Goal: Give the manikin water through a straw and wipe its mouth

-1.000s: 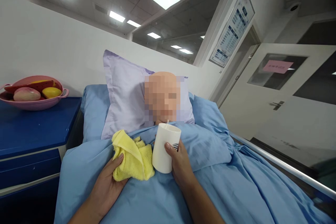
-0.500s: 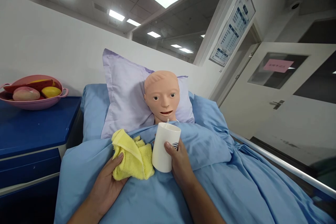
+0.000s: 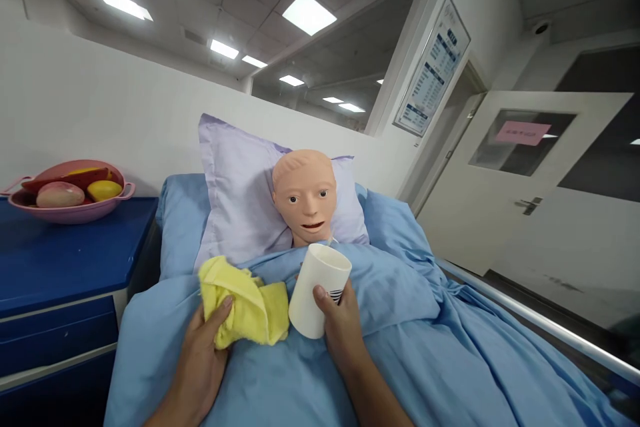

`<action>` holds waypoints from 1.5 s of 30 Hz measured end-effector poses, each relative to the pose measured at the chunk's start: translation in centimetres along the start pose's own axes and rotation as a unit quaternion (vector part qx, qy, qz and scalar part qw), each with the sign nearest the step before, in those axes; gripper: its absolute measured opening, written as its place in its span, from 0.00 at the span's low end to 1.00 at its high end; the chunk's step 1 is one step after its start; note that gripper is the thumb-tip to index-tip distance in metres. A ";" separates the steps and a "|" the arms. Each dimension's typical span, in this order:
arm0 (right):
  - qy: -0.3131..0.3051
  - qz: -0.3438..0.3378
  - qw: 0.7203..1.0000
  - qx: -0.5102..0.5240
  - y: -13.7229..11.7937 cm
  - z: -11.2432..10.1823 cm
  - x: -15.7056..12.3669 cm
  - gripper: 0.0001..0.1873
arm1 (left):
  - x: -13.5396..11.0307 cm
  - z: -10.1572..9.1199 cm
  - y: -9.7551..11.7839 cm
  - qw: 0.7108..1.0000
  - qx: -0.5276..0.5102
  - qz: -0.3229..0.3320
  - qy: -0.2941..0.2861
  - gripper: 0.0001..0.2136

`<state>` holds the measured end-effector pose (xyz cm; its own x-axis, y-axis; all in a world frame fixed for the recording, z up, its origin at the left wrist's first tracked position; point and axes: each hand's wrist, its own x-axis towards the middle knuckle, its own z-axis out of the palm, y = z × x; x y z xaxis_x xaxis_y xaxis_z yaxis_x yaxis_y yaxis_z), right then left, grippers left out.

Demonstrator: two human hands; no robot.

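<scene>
A training manikin (image 3: 304,197) lies in a bed, head on a lilac pillow (image 3: 239,203), covered to the neck by a blue blanket (image 3: 400,347). My right hand (image 3: 340,323) is closed round a white cup (image 3: 317,290), tilted slightly toward the manikin's chin, just below its mouth. My left hand (image 3: 203,353) grips a crumpled yellow towel (image 3: 245,310) that rests on the blanket beside the cup, touching it.
A blue bedside cabinet (image 3: 65,260) stands to the left, carrying a pink bowl (image 3: 70,212) of fruit. A metal bed rail (image 3: 540,323) runs along the right side. Behind it are a white door (image 3: 530,200) and a wall chart (image 3: 433,73).
The cup has tipped a little more toward the manikin. The towel has shifted left and bunched up in my left hand. The view has dropped slightly.
</scene>
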<state>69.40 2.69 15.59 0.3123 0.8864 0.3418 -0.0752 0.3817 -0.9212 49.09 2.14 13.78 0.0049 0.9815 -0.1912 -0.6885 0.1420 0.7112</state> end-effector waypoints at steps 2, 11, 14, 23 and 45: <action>0.042 -0.008 0.999 0.014 0.1 -0.1 0.0 0.32 | -0.1 1.0 0.6 0.993 0.036 0.105 0.045 0.21; 0.106 0.013 0.980 0.167 -1.7 0.5 0.6 0.34 | 3.3 12.6 3.3 0.753 0.238 0.583 -0.191 0.13; 0.096 -0.013 0.977 0.192 -2.0 0.6 0.7 0.30 | 5.6 15.4 2.9 0.621 0.381 0.607 -0.316 0.15; 0.118 0.020 0.969 0.215 -2.4 0.5 0.5 0.31 | 8.9 14.1 -1.4 0.570 0.486 0.573 -0.333 0.18; 0.114 -0.011 0.966 0.230 -2.1 0.6 1.1 0.24 | 8.7 15.6 -0.9 0.507 0.491 0.623 -0.338 0.16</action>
<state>69.34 3.02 17.98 0.5152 0.8159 0.2624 -0.4628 0.5225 -0.7161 61.08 12.59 22.03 0.4854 0.1610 0.8593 0.2279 -0.9722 0.0534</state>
